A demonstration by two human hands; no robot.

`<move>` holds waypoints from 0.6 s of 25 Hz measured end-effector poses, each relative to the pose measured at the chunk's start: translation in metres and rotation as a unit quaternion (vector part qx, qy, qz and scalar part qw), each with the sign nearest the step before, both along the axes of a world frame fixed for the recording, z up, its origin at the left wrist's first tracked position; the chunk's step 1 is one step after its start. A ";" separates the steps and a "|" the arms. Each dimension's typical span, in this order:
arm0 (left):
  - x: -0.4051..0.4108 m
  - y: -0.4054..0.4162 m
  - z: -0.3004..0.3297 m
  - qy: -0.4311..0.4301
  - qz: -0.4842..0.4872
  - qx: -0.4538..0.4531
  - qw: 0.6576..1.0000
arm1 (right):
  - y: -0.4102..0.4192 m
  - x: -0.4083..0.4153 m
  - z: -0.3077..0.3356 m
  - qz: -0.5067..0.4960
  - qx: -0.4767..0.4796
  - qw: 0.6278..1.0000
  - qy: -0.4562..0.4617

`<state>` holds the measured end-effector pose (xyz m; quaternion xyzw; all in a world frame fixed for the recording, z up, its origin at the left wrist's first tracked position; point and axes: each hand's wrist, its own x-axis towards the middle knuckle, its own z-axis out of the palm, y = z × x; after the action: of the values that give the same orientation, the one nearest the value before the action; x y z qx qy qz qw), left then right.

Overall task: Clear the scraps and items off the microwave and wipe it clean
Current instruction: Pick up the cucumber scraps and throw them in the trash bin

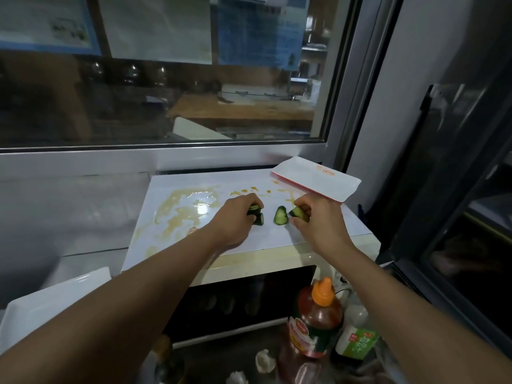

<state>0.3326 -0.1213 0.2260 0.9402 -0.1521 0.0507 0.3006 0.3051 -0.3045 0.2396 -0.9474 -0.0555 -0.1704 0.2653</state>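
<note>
While both hands' fingers (300, 207) pinch cucumber pieces (298, 213), a tray (318, 180) sits behind.

No legible text: red print on white tray (315, 180), bottle labels (357, 343) too blurred.

Each hand (235, 217) (318, 220) grips a cucumber piece (61, 210) (298, 213) on the stained microwave (171, 214) top.
</note>
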 end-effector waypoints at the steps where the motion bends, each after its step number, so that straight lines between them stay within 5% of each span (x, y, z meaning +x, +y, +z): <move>1: 0.001 0.001 -0.001 0.001 -0.008 0.006 1.000 | 0.001 0.004 -0.001 0.000 -0.001 1.000 0.004; 8: -0.003 0.004 -0.003 -0.003 -0.027 0.051 0.998 | 0.008 0.019 -0.003 -0.003 -0.006 1.000 0.016; 15: -0.017 0.003 0.008 -0.009 0.015 -0.006 1.000 | 0.014 0.024 -0.001 0.014 0.005 1.000 -0.003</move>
<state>0.3159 -0.1183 0.2342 0.9401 -0.1406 0.0640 0.3039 0.3293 -0.2909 0.2386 -0.9446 -0.0683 -0.1697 0.2725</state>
